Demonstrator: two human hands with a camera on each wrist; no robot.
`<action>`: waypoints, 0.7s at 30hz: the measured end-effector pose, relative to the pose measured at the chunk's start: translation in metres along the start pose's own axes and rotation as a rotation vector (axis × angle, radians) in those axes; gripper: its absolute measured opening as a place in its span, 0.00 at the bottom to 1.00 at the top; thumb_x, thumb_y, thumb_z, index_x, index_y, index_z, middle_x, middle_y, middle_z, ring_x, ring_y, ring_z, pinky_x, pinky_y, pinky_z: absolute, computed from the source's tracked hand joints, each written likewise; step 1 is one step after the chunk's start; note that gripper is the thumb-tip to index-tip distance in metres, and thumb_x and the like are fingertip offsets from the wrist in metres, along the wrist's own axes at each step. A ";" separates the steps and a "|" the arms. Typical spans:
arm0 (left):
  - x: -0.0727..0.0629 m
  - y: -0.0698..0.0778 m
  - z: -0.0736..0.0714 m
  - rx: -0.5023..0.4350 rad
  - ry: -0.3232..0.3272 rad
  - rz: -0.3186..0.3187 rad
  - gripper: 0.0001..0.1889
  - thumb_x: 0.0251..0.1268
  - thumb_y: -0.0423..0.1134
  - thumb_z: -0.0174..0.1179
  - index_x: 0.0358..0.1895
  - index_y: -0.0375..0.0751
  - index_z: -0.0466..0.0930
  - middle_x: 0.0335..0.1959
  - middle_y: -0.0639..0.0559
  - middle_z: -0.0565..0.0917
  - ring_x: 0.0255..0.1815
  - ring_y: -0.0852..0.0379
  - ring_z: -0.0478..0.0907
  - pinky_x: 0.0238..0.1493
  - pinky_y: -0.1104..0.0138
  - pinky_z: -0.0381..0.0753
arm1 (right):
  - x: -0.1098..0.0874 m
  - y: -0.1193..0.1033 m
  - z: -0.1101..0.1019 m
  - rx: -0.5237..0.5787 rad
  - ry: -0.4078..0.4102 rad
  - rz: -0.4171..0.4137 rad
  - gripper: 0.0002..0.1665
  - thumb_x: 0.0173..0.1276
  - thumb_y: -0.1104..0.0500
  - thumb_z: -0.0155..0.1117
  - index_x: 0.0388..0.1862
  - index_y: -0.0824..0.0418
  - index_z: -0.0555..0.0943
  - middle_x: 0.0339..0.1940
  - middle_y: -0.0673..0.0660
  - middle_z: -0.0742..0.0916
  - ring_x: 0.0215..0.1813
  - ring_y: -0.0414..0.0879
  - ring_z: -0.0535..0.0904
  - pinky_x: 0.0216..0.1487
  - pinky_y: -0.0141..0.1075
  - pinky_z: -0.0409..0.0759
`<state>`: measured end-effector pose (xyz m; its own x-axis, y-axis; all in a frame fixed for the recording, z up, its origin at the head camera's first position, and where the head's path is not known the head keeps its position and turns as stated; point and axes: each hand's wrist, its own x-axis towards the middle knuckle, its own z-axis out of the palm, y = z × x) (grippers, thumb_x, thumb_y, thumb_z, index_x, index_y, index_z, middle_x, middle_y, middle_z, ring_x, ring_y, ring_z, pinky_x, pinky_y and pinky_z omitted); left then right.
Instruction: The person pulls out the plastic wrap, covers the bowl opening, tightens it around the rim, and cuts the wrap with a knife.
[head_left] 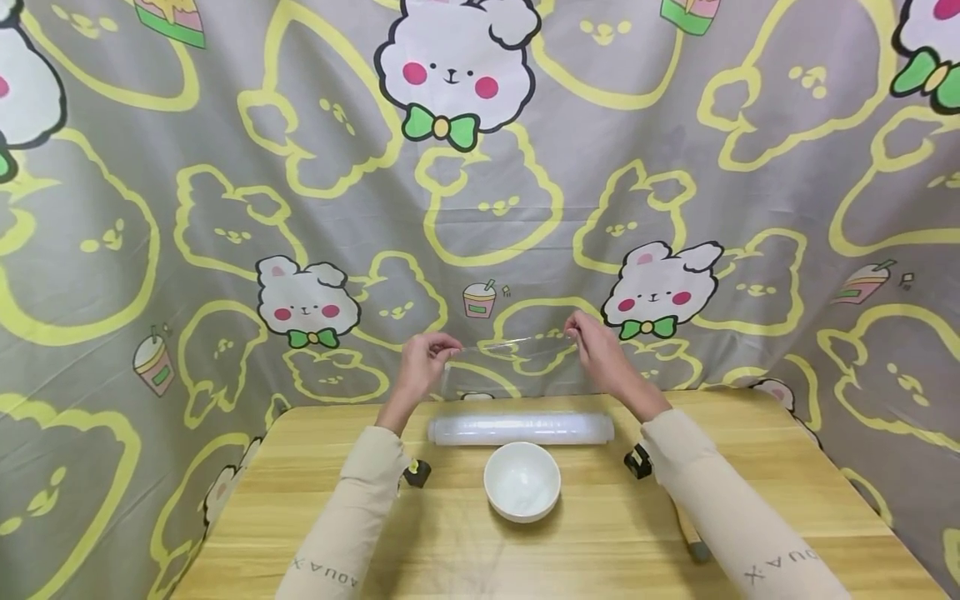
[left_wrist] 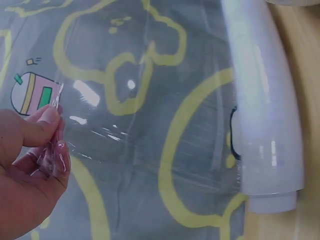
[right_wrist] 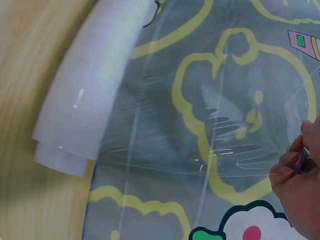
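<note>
White bowl (head_left: 522, 482); behind it, roll (head_left: 521, 429) lies left-right; both hands (head_left: 422, 363) (head_left: 597, 350) pinch its film (head_left: 517, 367).

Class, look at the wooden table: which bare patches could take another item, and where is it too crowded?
Bare wood lies on the table left of the left sleeve, on the far right past the right sleeve, and at the near edge in front of the white bowl. The middle is crowded: the cling film roll lies close behind the bowl, and both forearms flank them.

White bowl (head_left: 522, 481) sat on the wooden table (head_left: 765, 500), near the front at 6 o'clock. Grey bunny-print backdrop cloth (head_left: 225, 167) hung behind, 9 through 3 o'clock. Pink drink-cup print (left_wrist: 31, 93) on it.
</note>
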<state>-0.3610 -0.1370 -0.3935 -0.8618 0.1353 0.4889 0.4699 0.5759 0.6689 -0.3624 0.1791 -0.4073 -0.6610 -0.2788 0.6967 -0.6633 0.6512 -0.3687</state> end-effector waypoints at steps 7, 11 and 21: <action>0.002 0.009 -0.009 0.014 0.050 0.037 0.03 0.64 0.27 0.69 0.34 0.36 0.91 0.31 0.47 0.89 0.30 0.52 0.83 0.30 0.69 0.78 | 0.009 -0.006 -0.007 0.008 0.000 0.003 0.04 0.78 0.69 0.55 0.41 0.70 0.76 0.37 0.65 0.82 0.37 0.54 0.76 0.39 0.46 0.78; 0.003 0.015 -0.012 0.010 0.049 0.034 0.03 0.65 0.28 0.69 0.34 0.37 0.90 0.31 0.47 0.88 0.30 0.52 0.82 0.31 0.69 0.78 | 0.014 -0.008 -0.010 0.015 0.027 -0.002 0.04 0.78 0.69 0.54 0.41 0.69 0.75 0.36 0.66 0.82 0.37 0.55 0.77 0.40 0.48 0.78; 0.006 0.026 -0.019 0.018 0.076 0.060 0.03 0.63 0.26 0.69 0.33 0.36 0.90 0.30 0.46 0.87 0.32 0.50 0.83 0.34 0.66 0.82 | 0.024 -0.010 -0.016 0.025 0.057 -0.028 0.05 0.79 0.68 0.54 0.40 0.68 0.75 0.36 0.63 0.82 0.38 0.55 0.78 0.40 0.46 0.79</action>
<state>-0.3501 -0.1362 -0.3628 -0.8151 0.1085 0.5690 0.5159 0.5828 0.6278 -0.3659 0.1771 -0.3772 -0.6218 -0.2556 0.7403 -0.6901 0.6258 -0.3635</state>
